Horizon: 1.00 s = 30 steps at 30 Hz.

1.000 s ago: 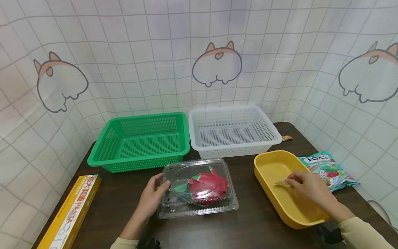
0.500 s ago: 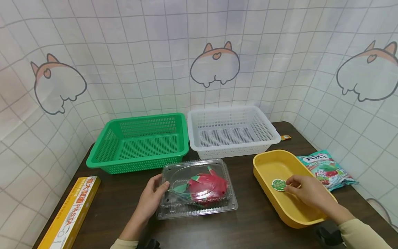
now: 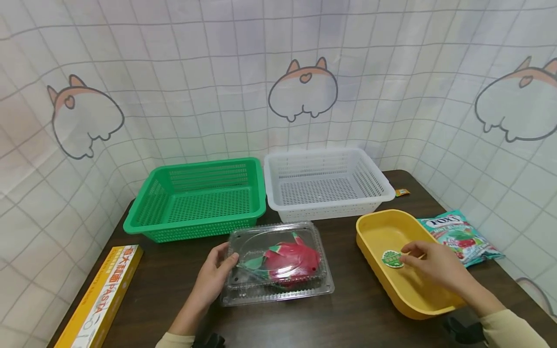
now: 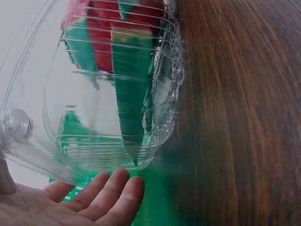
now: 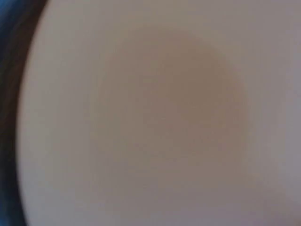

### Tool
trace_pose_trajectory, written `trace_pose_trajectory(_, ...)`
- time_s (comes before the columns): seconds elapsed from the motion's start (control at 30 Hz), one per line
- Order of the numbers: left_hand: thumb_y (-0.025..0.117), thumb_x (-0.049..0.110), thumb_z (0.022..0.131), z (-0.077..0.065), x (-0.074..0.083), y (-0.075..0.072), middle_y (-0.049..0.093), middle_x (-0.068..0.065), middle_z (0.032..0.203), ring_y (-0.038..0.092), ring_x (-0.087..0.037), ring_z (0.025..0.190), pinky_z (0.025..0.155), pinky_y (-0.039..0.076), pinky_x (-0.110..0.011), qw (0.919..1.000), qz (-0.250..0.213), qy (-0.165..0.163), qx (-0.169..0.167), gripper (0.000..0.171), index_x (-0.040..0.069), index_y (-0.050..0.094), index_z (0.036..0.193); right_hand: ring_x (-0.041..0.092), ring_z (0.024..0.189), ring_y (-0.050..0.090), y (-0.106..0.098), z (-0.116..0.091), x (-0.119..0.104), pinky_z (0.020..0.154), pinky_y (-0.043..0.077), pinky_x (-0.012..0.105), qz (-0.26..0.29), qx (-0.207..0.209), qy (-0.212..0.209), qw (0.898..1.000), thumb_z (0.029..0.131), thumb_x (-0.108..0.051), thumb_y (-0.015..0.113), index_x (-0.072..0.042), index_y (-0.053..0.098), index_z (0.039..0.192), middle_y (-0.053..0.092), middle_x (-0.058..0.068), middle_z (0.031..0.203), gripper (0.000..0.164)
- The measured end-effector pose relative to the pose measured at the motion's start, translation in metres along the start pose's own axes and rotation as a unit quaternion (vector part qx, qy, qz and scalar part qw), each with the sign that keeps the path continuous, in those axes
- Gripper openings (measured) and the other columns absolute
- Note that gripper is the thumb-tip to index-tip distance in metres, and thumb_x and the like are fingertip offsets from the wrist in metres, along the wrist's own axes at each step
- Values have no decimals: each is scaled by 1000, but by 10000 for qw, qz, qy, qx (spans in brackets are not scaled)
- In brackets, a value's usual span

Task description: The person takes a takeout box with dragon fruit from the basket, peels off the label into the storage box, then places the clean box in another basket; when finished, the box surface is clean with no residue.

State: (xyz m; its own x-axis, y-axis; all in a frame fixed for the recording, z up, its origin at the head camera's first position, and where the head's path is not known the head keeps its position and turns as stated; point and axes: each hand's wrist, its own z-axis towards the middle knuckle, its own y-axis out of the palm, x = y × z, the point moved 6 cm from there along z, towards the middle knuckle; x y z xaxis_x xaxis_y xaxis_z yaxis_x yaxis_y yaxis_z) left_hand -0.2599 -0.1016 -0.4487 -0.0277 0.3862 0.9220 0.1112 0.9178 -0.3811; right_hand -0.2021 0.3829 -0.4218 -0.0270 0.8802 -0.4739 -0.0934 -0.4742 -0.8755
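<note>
left hand [image 3: 211, 280]: at the left end of the box, thumb on the lid's edge; the left wrist view shows its fingers loosely extended, neither wide nor clenched, by the end wall.
right hand [image 3: 435, 263]: over the tray, narrow, fingers bent, thumb tip at the label's edge; cannot tell whether it pinches the label. the right wrist view is a blur.
label [image 3: 392, 259]: round, green with a white edge, above or on the tray floor; which, cannot tell.
tray [image 3: 385, 234]: yellow, on the worktop [image 3: 174, 270], to the right of the box.
box [image 3: 278, 298]: clear plastic, ribbed, lid down, flat on the dark wood, just in front of the baskets.
fruit [image 3: 293, 261]: inside the box, red body to the right, green leaves pointing to the left hand.
green basket [image 3: 196, 228]: back left.
white basket [image 3: 332, 211]: just beside the green one, on its right.
orange packet [image 3: 402, 192]: just right of the white basket.
fox's bag [image 3: 463, 237]: right of the tray.
pasta carton [image 3: 97, 299]: yellow, along the left edge.
curtain [image 3: 196, 72]: white grid, cartoon animal rears.
</note>
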Motion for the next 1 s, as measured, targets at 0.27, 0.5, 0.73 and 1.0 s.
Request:
trace_pose_trajectory(0.27,55,38,99,0,-3,2,44,-19,142,48,-34,124,94,44,-48,9998,-183,-1,-38,60,9,34,148,15,79,64,-13,0,-30,63,51,26,227,242,-96,9994,92,-40,66,-11,72,105,73,4,98,33)
trace_pose_trajectory(0.5,56,45,97,-5,-6,2,33,-27,150,37,-44,135,103,37,-60,9991,-263,-260,-199,78,4,20,153,15,82,64,-18,6,-64,63,51,28,477,286,-328,9979,93,-44,63,-14,71,106,71,-1,96,33)
trace_pose_trajectory(0.73,60,53,92,-8,-8,4,50,-22,122,60,-26,93,77,49,-39,9954,-242,-735,-571,77,-1,32,139,18,87,65,-19,18,-94,64,52,29,334,-140,-686,9970,93,-44,64,-14,71,108,70,1,103,35)
trace_pose_trajectory(1.0,63,42,92,-8,-3,4,42,-12,97,45,-21,82,68,38,-31,9961,-616,-500,-391,53,4,32,113,26,90,66,-30,42,-111,71,56,39,25,-96,-970,9952,94,-34,66,-9,71,110,70,8,107,31)
